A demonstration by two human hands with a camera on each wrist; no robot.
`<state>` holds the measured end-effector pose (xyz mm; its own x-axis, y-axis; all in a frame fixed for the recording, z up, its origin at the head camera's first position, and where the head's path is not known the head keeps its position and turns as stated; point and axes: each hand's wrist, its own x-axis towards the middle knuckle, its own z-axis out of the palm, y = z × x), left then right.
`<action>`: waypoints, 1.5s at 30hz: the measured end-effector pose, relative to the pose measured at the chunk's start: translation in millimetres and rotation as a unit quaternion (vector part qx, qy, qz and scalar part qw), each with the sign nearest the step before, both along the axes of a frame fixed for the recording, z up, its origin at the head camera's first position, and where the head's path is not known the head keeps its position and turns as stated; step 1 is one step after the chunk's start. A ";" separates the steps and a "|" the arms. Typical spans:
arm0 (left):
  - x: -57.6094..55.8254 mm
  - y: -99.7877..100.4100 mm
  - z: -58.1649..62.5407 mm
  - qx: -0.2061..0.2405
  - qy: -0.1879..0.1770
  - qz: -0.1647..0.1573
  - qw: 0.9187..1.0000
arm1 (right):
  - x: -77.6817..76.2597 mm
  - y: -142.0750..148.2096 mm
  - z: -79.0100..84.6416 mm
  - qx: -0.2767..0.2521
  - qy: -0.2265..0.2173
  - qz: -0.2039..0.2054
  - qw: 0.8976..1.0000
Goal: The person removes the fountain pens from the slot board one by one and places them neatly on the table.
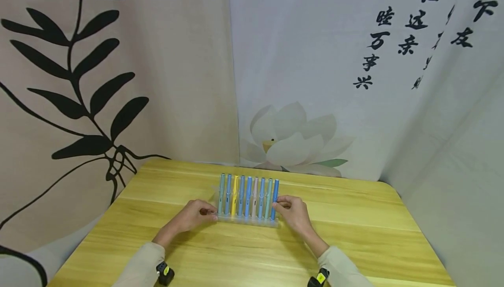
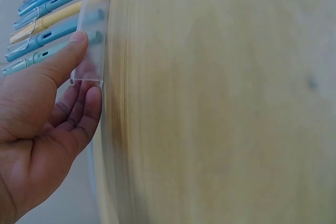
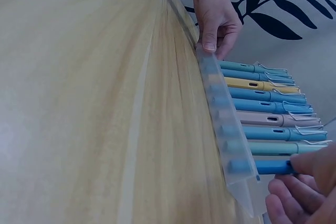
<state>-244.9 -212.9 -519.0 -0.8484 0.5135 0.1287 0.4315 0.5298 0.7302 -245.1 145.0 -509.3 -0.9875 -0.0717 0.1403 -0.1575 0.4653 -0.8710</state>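
Observation:
A clear plastic pen stand (image 1: 248, 221) sits on the table, with several pens upright in a row: blue, light green, one yellow pen (image 1: 235, 193) and one pale pink pen (image 1: 255, 193). My left hand (image 1: 195, 214) grips the stand's left end, thumb on its front face and fingers curled beneath the edge, as the left wrist view shows. At the other end, my right hand (image 1: 294, 213) pinches the rightmost blue pen (image 3: 270, 167) between thumb and fingers. That pen's lower end is in the stand; its upper part is hidden by the hand in the right wrist view.
The wood-grain table (image 1: 354, 234) extends around the stand on all sides. Behind it hangs a light curtain (image 1: 189, 59) with black leaf prints, a lotus print (image 1: 295, 138) and written characters. Black devices (image 1: 165, 274) are strapped at both sleeves.

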 end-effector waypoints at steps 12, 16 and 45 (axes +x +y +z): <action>1.1 1.9 0.7 -0.001 0.004 0.000 1.000 | 0.6 6.4 17.4 -0.010 0.030 -0.027 0.999; 0.1 3.0 0.4 -0.004 0.001 0.004 1.000 | 3.1 11.8 23.3 -0.011 0.037 -0.030 0.999; -1.5 1.7 -4.9 -0.019 0.002 0.016 1.000 | 37.5 65.7 15.4 0.026 -0.022 -0.067 0.997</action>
